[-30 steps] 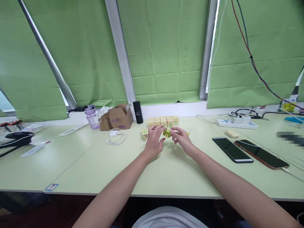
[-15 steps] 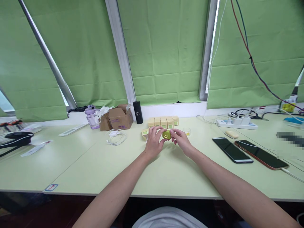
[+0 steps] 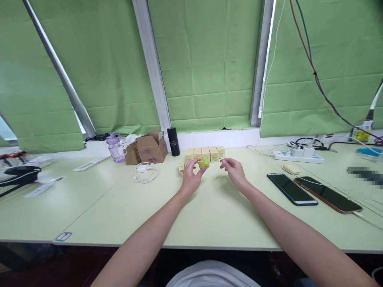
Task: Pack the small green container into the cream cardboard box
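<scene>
My left hand [image 3: 191, 177] pinches a small green rounded object [image 3: 204, 163] between thumb and fingers, raised above the table. A pale loop shows on its left side; its exact kind is unclear. To the right, apart from it, my right hand [image 3: 235, 172] is in the air with its fingers loosely bent and slightly apart, nothing visible in them. Just behind the hands stands a row of several small tan boxes [image 3: 206, 154] with green labels. One more tan box [image 3: 180, 167] sits by the left hand, partly covered by it.
On the left are a cardboard box [image 3: 152, 149], a black cylinder [image 3: 173, 142], a purple bottle [image 3: 116, 150] and a white charger cable [image 3: 146, 174]. Two phones [image 3: 291, 189] lie on the right, before a power strip [image 3: 299, 156]. The table's front edge [image 3: 221, 248] runs near my body.
My right hand has let go of the green object and moved slightly right. My left hand keeps it, now turned and a little farther left and higher. The clear cup behind is now hidden.
</scene>
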Available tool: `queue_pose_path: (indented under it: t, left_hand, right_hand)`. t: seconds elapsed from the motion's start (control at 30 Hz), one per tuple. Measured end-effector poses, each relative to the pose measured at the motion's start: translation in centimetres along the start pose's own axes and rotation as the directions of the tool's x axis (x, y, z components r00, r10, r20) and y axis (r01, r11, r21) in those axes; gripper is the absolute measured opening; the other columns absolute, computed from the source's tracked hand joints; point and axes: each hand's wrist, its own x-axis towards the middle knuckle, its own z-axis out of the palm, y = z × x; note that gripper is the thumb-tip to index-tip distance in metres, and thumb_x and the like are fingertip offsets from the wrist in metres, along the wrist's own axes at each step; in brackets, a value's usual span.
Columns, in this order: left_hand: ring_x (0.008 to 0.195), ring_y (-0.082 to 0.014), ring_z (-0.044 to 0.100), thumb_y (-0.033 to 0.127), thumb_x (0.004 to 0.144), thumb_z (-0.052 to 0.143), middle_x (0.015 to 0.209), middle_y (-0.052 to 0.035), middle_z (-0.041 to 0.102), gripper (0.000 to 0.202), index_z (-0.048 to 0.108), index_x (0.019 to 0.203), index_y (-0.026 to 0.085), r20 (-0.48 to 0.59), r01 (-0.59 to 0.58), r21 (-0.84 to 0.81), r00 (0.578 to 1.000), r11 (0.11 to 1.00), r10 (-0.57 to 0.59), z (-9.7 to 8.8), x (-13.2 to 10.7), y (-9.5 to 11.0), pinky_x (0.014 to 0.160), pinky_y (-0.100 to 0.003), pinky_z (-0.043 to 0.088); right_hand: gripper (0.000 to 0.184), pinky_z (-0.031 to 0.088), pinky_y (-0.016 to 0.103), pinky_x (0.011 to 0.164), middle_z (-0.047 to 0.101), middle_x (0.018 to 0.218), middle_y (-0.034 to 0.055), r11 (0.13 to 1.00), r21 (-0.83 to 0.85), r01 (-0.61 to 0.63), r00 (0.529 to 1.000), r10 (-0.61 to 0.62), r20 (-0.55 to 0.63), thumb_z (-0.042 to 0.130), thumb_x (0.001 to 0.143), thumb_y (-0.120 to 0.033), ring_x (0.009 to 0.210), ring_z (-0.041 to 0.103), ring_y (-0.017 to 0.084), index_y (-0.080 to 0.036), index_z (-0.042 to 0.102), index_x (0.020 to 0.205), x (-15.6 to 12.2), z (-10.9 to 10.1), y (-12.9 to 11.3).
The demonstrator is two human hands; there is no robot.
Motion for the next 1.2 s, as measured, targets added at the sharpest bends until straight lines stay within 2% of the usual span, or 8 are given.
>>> queue_pose_path:
  t: [0.2, 0.33, 0.47, 0.57, 0.7, 0.9, 1.07, 1.2]
  left_hand:
    - [0.112, -0.0250, 0.062, 0.050, 0.084, 0.080, 0.119, -0.0130, 0.070, 0.043, 0.074, 0.115, 0.020, -0.013, 0.148, -0.176, 0.988, 0.973, -0.153, 0.3, 0.5, -0.9, 0.089, -0.035, 0.051]
    - [0.107, -0.0241, 0.065, 0.057, 0.081, 0.080, 0.113, -0.0128, 0.072, 0.050, 0.074, 0.109, 0.017, 0.008, 0.229, -0.248, 0.972, 0.941, -0.234, 0.5, 0.7, -0.9, 0.086, -0.033, 0.051]
    - [0.099, -0.0231, 0.066, 0.062, 0.077, 0.081, 0.102, -0.0104, 0.075, 0.051, 0.076, 0.101, 0.017, 0.046, 0.286, -0.306, 0.957, 0.908, -0.286, 0.5, 0.9, -0.9, 0.083, -0.032, 0.051]
    - [0.096, -0.0232, 0.067, 0.066, 0.074, 0.081, 0.103, -0.0112, 0.076, 0.056, 0.078, 0.099, 0.016, 0.070, 0.335, -0.336, 0.941, 0.880, -0.332, 0.4, 0.9, -0.7, 0.081, -0.032, 0.052]
    - [0.097, -0.0237, 0.069, 0.072, 0.074, 0.079, 0.110, -0.0130, 0.077, 0.064, 0.079, 0.104, 0.015, 0.129, 0.408, -0.393, 0.912, 0.824, -0.390, 0.0, 0.8, -0.2, 0.076, -0.031, 0.053]
    - [0.097, -0.0242, 0.070, 0.076, 0.071, 0.079, 0.111, -0.0142, 0.078, 0.069, 0.079, 0.102, 0.015, 0.133, 0.466, -0.410, 0.881, 0.784, -0.454, -0.2, 0.6, 0.4, 0.072, -0.028, 0.052]
    - [0.097, -0.0232, 0.069, 0.075, 0.069, 0.080, 0.112, -0.0143, 0.078, 0.068, 0.079, 0.100, 0.015, 0.130, 0.454, -0.419, 0.887, 0.786, -0.444, -0.1, 0.7, 0.5, 0.075, -0.029, 0.053]
    - [0.099, -0.0247, 0.069, 0.076, 0.071, 0.079, 0.115, -0.0146, 0.077, 0.069, 0.079, 0.105, 0.015, 0.135, 0.473, -0.386, 0.878, 0.792, -0.459, -0.3, 0.6, 0.7, 0.074, -0.030, 0.053]
  right_hand:
    - [0.029, 0.048, 0.038, 0.080, 0.078, 0.098, 0.0072, 0.952, -0.303, -0.049, 0.966, -0.032, -0.257, 0.060, 0.086, -0.039, 0.084, 0.066, 0.025, -0.023, 0.074, 0.105, 2.1, -3.0, 1.8]
    - [0.035, 0.047, 0.039, 0.086, 0.079, 0.107, 0.0061, 0.874, -0.470, -0.122, 0.950, -0.033, -0.309, 0.056, 0.086, -0.026, 0.099, 0.066, 0.027, -0.023, 0.072, 0.117, 2.9, -4.8, 3.2]
    - [0.054, 0.044, 0.044, 0.097, 0.076, 0.125, 0.0077, 0.746, -0.648, -0.152, 0.964, -0.033, -0.265, 0.058, 0.079, -0.017, 0.117, 0.061, 0.032, -0.022, 0.066, 0.133, 3.3, -5.5, 4.2]
    - [0.074, 0.041, 0.046, 0.104, 0.070, 0.138, 0.0104, 0.678, -0.717, -0.164, 0.980, 0.029, -0.197, 0.062, 0.073, -0.014, 0.129, 0.054, 0.035, -0.020, 0.056, 0.146, 3.5, -5.4, 4.6]
    - [0.080, 0.036, 0.048, 0.111, 0.065, 0.145, 0.0144, 0.620, -0.769, -0.160, 0.987, 0.099, -0.126, 0.062, 0.076, -0.015, 0.139, 0.046, 0.036, -0.016, 0.046, 0.154, 3.5, -5.0, 5.0]
    - [0.070, 0.035, 0.048, 0.111, 0.069, 0.133, 0.0173, 0.555, -0.824, -0.115, 0.991, 0.119, -0.058, 0.060, 0.084, -0.016, 0.140, 0.044, 0.035, -0.015, 0.048, 0.153, 3.4, -4.8, 5.1]
    - [0.057, 0.035, 0.049, 0.111, 0.071, 0.133, 0.0138, 0.580, -0.804, -0.134, 0.991, 0.104, -0.090, 0.063, 0.084, -0.018, 0.136, 0.048, 0.036, -0.019, 0.061, 0.141, 3.4, -5.0, 5.3]
    - [0.038, 0.036, 0.051, 0.111, 0.074, 0.121, 0.0122, 0.643, -0.749, -0.158, 0.987, 0.103, -0.120, 0.070, 0.082, -0.028, 0.131, 0.052, 0.037, -0.021, 0.071, 0.120, 3.7, -5.0, 5.1]
